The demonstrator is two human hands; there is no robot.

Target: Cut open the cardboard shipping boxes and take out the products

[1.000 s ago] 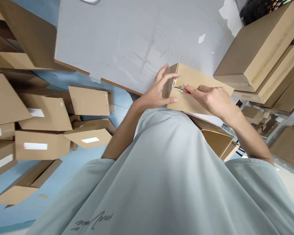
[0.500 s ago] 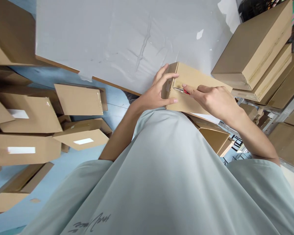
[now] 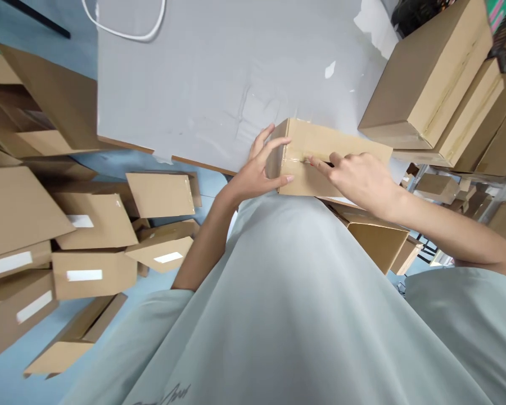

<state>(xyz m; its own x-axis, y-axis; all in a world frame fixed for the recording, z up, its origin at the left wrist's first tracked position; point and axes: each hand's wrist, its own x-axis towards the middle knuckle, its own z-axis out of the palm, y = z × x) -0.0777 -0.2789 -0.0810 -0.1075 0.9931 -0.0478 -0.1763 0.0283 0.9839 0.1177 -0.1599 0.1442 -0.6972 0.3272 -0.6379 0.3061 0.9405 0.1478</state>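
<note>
A taped cardboard box (image 3: 307, 183) lies at the near edge of the grey table. My left hand (image 3: 259, 171) grips the box's left end, its fingers spread over the far side and top edge and the thumb at the near corner. On the box's top, my right hand (image 3: 356, 180) is closed around a small red-handled cutter, with the index finger stretched forward. Only the cutter's tip (image 3: 307, 160) shows, at the taped seam near the left end; its handle is hidden under my fingers.
The grey table (image 3: 172, 73) has torn patches and a white cable (image 3: 145, 38). Stacked cardboard boxes (image 3: 421, 79) stand to the right. An open carton (image 3: 377, 239) sits below the table edge. Several cartons (image 3: 95, 275) cover the blue floor at left.
The view has shifted, bringing more of the left floor and the white cable into sight. My right hand has tilted lower over the seam, covering the cutter's red handle. My left hand keeps its hold.
</note>
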